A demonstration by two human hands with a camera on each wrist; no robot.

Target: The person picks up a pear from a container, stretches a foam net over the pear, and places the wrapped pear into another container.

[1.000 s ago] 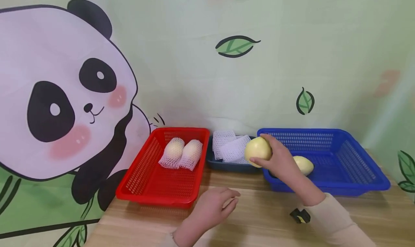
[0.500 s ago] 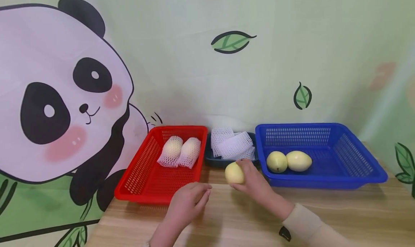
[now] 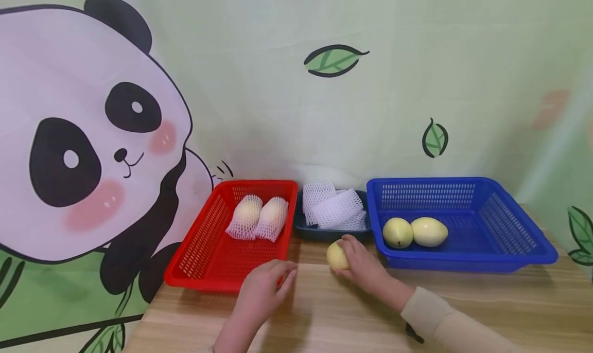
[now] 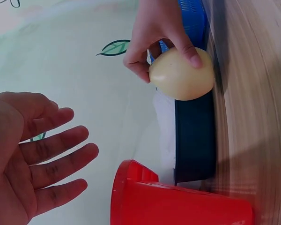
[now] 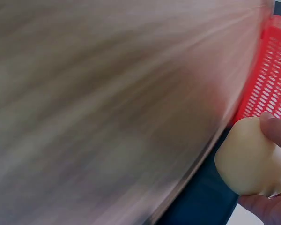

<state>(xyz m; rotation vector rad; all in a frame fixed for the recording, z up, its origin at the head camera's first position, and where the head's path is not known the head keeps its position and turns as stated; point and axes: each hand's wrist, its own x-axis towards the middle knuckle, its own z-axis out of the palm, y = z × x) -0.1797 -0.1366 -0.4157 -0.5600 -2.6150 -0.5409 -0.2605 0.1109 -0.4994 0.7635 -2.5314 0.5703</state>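
Fruit partly behind right hand, sleeve overlapping unclear dark object

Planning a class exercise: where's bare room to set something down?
Bare: blue basket, right of its two fruits; red basket, nearer than the netted fruits; table between blue basket and right sleeve. Crowded: dark tray, heaped with nets; before it, the right hand holds another fruit.

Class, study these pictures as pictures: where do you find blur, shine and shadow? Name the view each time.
Right wrist view: the table is smeared by blur, while the holes in the red basket read more clearly; left wrist view: a soft shine on the pale fruit; head view: a soft shadow on the table near the left hand.
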